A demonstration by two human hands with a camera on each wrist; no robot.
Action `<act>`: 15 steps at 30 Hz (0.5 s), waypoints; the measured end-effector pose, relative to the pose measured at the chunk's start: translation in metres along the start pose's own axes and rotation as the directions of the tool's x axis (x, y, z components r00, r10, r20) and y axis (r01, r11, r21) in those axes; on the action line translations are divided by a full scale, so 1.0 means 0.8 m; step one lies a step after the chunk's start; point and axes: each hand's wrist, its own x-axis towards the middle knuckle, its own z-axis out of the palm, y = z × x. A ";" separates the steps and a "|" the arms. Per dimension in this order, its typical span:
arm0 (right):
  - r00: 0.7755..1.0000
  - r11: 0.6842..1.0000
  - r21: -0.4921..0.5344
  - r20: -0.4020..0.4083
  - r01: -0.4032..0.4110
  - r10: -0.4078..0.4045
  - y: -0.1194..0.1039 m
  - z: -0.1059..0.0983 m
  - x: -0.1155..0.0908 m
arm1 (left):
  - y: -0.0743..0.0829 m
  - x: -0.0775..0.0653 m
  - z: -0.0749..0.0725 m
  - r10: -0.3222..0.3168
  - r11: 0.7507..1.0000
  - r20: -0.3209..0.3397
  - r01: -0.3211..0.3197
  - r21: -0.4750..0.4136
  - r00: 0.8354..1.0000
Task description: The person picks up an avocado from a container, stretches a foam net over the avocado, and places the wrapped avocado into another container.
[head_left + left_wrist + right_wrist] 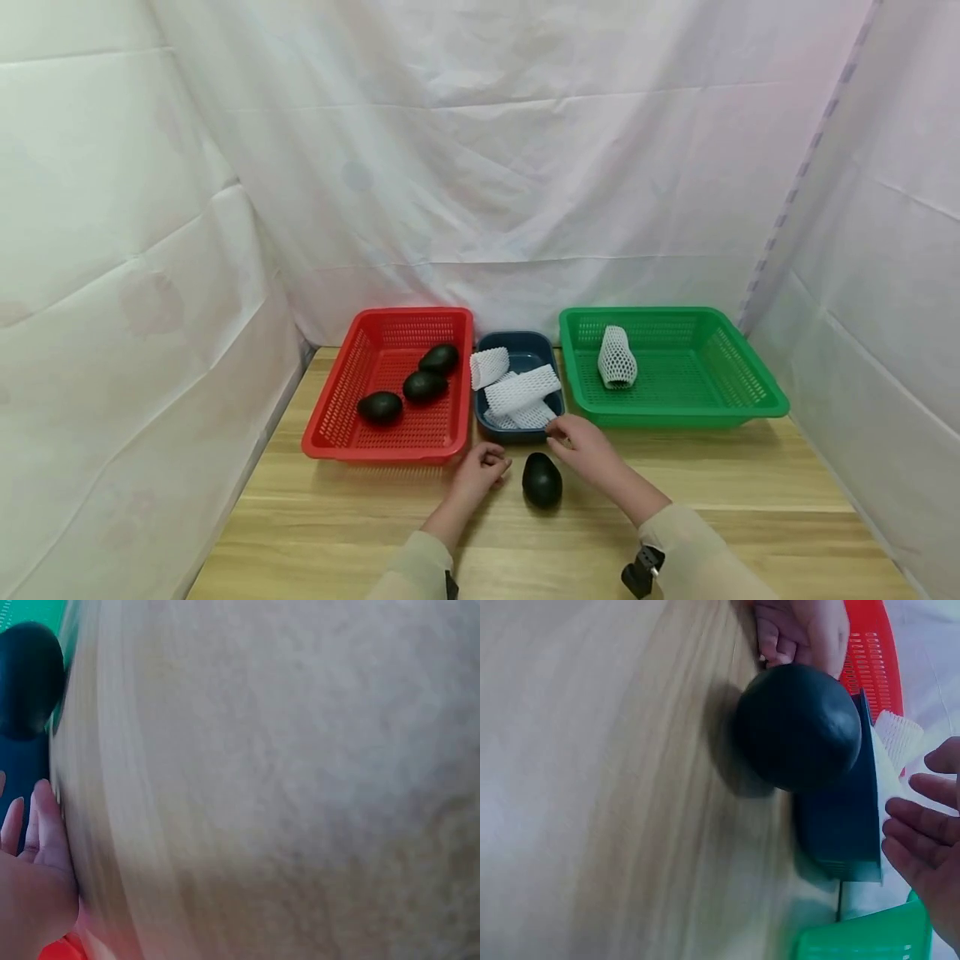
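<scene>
Avocado (542,481) lying on the table (787,533) between your left hand (478,472) and right hand (585,447), fingers relaxed, empty
Your red basket (397,354) is holding three avocados (425,387), blue tray (517,437) white nets (523,390), green basket (690,375) one netted avocado (617,358).

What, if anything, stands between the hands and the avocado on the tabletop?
Nothing visible does. The avocado lies on the wooden tabletop between the left hand and the right hand, with only a gap to each in the head view.

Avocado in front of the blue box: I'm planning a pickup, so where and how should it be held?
Probably round the middle of the avocado, from left and right: it lies lengthwise toward the blue box, both flanks untouched.
</scene>
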 end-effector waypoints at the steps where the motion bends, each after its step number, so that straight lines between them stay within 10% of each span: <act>1: 0.999 0.998 -0.055 -0.004 0.037 -0.037 -0.002 -0.001 0.002 | 0.002 0.000 0.001 0.004 1.000 -0.004 -0.004 0.009 1.000; 10: 0.927 0.840 -0.447 -0.063 0.306 -0.371 -0.001 -0.003 0.018 | 0.017 0.008 0.003 0.039 0.994 -0.013 -0.038 0.104 0.999; 15: 0.919 0.795 -0.513 -0.030 0.324 -0.393 0.000 -0.006 0.024 | 0.029 0.011 0.002 0.119 0.983 -0.011 -0.116 0.145 0.993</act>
